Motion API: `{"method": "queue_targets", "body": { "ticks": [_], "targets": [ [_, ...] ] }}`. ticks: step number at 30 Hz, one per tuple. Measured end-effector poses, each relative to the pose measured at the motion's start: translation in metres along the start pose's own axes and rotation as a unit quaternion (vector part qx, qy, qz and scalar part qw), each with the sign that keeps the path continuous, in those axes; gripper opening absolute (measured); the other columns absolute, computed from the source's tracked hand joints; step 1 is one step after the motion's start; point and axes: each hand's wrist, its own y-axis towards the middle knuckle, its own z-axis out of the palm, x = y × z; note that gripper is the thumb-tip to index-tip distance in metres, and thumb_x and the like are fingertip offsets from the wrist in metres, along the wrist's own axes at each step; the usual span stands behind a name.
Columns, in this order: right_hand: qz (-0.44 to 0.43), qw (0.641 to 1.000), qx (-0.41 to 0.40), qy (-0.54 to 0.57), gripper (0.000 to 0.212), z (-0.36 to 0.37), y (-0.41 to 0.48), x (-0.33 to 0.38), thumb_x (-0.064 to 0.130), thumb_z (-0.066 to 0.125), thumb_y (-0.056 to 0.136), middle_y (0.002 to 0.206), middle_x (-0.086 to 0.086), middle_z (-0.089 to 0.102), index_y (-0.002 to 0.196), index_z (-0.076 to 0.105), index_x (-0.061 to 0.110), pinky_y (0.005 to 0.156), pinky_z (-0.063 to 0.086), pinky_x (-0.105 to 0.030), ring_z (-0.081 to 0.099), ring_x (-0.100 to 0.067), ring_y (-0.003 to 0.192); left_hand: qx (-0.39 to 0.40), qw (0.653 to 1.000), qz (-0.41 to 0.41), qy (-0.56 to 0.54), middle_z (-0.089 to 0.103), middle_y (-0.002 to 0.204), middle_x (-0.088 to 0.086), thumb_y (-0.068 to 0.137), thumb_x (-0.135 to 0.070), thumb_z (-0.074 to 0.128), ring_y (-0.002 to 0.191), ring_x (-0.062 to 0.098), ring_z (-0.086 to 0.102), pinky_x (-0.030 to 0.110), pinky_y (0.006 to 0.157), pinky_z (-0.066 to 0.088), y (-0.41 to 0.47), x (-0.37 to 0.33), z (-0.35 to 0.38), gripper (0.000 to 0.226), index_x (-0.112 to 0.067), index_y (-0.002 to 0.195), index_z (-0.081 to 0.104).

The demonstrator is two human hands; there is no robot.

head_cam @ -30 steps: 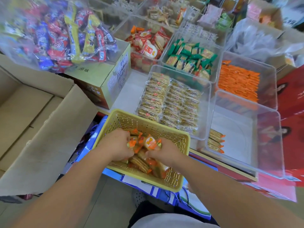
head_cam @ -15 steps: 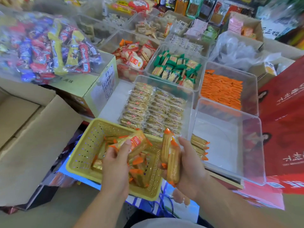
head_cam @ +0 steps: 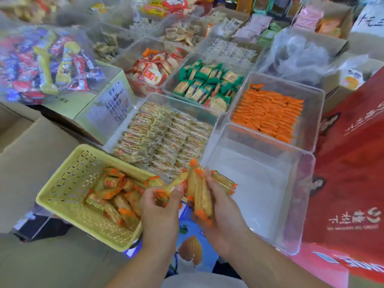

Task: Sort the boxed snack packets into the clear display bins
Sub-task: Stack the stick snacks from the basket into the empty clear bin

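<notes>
A yellow slotted basket at lower left holds several orange-ended biscuit packets. My left hand grips a couple of these packets just right of the basket. My right hand holds a bundle of the same packets upright, at the near left edge of a nearly bare clear bin. A few packets lie inside that bin against its left wall, partly hidden by my right hand.
Clear bins behind hold tan biscuit packets, orange packets, green packets and red-white packets. A bag of mixed sweets sits on a carton at left. A red box stands at right, open cardboard boxes at left.
Both hands came up out of the basket with packets and moved right, the right hand's bundle now beside the nearly bare bin. The view has tilted up and to the right.
</notes>
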Motion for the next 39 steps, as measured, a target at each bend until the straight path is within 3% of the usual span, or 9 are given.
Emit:
{"method": "queue_targets", "body": {
  "ticks": [5, 8, 12, 18, 22, 25, 31, 33, 39],
  "targets": [
    [0.013, 0.998, 0.027, 0.047, 0.042, -0.019, -0.008, 0.011, 0.045, 0.055, 0.092, 0.089, -0.010, 0.079, 0.088, 0.082, 0.013, 0.048, 0.055, -0.026, 0.076, -0.020, 0.069, -0.003, 0.998, 0.053, 0.043, 0.073, 0.089, 0.003, 0.066, -0.071, 0.072, 0.087, 0.026, 0.071, 0.047, 0.078, 0.058, -0.028, -0.002, 0.029, 0.043, -0.039, 0.092, 0.060],
    [0.015, 0.999, 0.018, 0.035, 0.045, -0.023, -0.008, 0.016, 0.047, 0.050, 0.096, 0.100, -0.010, 0.078, 0.098, 0.081, 0.015, 0.071, 0.059, -0.032, 0.077, -0.021, 0.086, 0.025, 0.996, 0.079, 0.035, 0.070, 0.094, 0.006, 0.077, -0.073, 0.062, 0.093, 0.027, 0.068, 0.046, 0.083, 0.055, -0.037, -0.001, 0.032, 0.044, -0.032, 0.094, 0.062],
    [0.037, 0.998, 0.045, 0.024, 0.054, -0.025, -0.007, 0.021, 0.055, 0.041, 0.099, 0.111, -0.013, 0.076, 0.108, 0.079, 0.017, 0.101, 0.047, -0.048, 0.074, -0.024, 0.097, 0.062, 0.993, 0.079, 0.054, 0.064, 0.080, -0.006, 0.087, -0.065, 0.044, 0.076, 0.006, 0.060, 0.015, 0.066, 0.045, -0.041, -0.009, 0.030, 0.043, -0.027, 0.083, 0.063],
    [0.001, 0.999, 0.036, 0.019, 0.052, -0.041, 0.000, 0.031, 0.056, 0.042, 0.099, 0.119, -0.013, 0.073, 0.110, 0.078, 0.020, 0.088, 0.056, -0.042, 0.071, -0.028, 0.109, 0.149, 0.966, 0.136, 0.159, 0.062, 0.097, -0.008, 0.094, -0.043, 0.066, 0.093, 0.005, 0.062, 0.011, 0.072, 0.045, -0.034, -0.015, 0.033, 0.010, -0.036, 0.090, 0.071],
    [0.003, 0.999, 0.040, 0.004, 0.044, -0.045, 0.002, 0.028, 0.055, 0.049, 0.094, 0.118, -0.008, 0.074, 0.106, 0.079, 0.025, 0.079, 0.060, -0.033, 0.072, -0.023, 0.108, 0.214, 0.944, 0.121, 0.221, 0.050, 0.123, -0.040, 0.103, -0.034, 0.056, 0.118, -0.018, 0.048, 0.004, 0.091, 0.040, -0.030, -0.017, 0.037, 0.039, -0.072, 0.097, 0.064],
    [0.000, 0.999, 0.042, -0.001, 0.052, -0.045, 0.003, 0.023, 0.058, 0.058, 0.082, 0.120, -0.009, 0.073, 0.114, 0.076, 0.022, 0.075, 0.060, -0.028, 0.071, -0.023, 0.110, 0.245, 0.929, 0.134, 0.244, 0.043, 0.141, -0.025, 0.108, -0.029, 0.043, 0.129, -0.016, 0.039, 0.013, 0.107, 0.038, -0.025, -0.014, 0.036, 0.035, -0.054, 0.127, 0.059],
    [-0.064, 0.996, 0.033, -0.052, 0.069, -0.050, 0.011, 0.019, 0.058, 0.065, 0.081, 0.128, -0.006, 0.070, 0.141, 0.050, 0.025, 0.099, 0.053, -0.048, 0.068, -0.025, 0.116, 0.270, 0.902, 0.179, 0.287, 0.052, 0.132, -0.014, 0.102, -0.018, 0.058, 0.119, -0.017, 0.043, 0.006, 0.101, 0.036, -0.006, -0.013, 0.036, 0.034, -0.042, 0.125, 0.067],
    [-0.056, 0.997, 0.030, -0.041, 0.069, -0.052, 0.012, 0.020, 0.057, 0.067, 0.082, 0.128, -0.011, 0.069, 0.139, 0.054, 0.022, 0.100, 0.053, -0.050, 0.067, -0.029, 0.118, 0.237, 0.914, 0.165, 0.284, 0.052, 0.133, -0.015, 0.095, -0.028, 0.070, 0.120, -0.016, 0.045, 0.015, 0.105, 0.041, -0.001, -0.013, 0.036, 0.035, -0.033, 0.129, 0.068],
    [-0.044, 0.996, 0.083, 0.000, 0.055, -0.060, 0.017, 0.025, 0.051, 0.068, 0.084, 0.135, -0.019, 0.063, 0.128, 0.068, 0.018, 0.104, 0.050, -0.051, 0.060, -0.036, 0.126, 0.222, 0.930, 0.143, 0.255, 0.035, 0.126, -0.034, 0.077, -0.030, 0.088, 0.111, -0.044, 0.023, -0.013, 0.076, 0.027, 0.007, -0.016, 0.036, 0.072, -0.035, 0.142, 0.058]
  ]
}}
